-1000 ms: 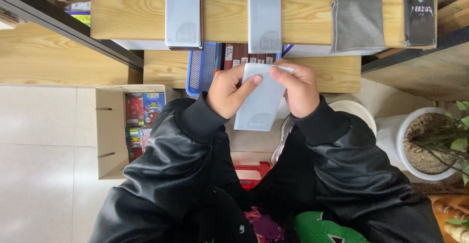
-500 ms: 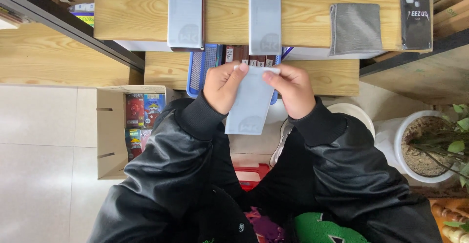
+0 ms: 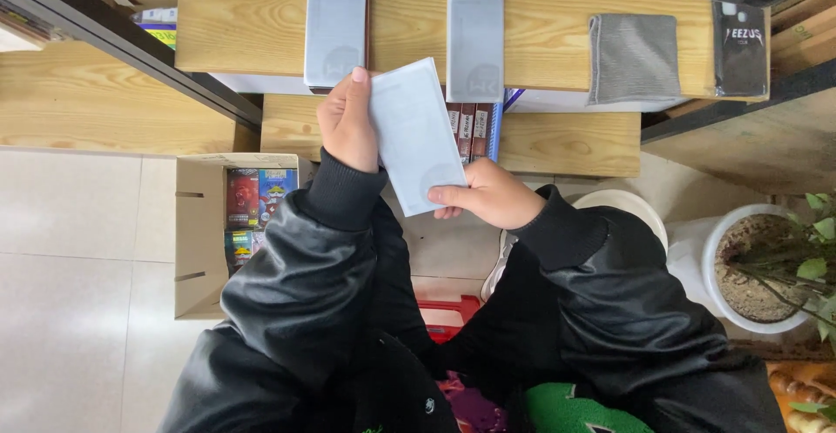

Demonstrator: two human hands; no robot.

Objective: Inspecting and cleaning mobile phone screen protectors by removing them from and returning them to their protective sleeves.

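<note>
A pale blue-grey flat rectangular packet is held tilted between both hands, just in front of a wooden shelf. My left hand grips its upper left edge. My right hand pinches its lower right corner. Two similar pale packets lie flat on the shelf top beyond the hands. Both arms wear black jacket sleeves.
A folded grey cloth and a black packet lie on the shelf's right. An open cardboard box with colourful packs stands on the floor at left. A white potted plant is at right. A lower shelf holds dark boxes.
The packet has turned and tilted. My left hand rose to its upper left edge, while my right hand dropped to its lower right corner.
</note>
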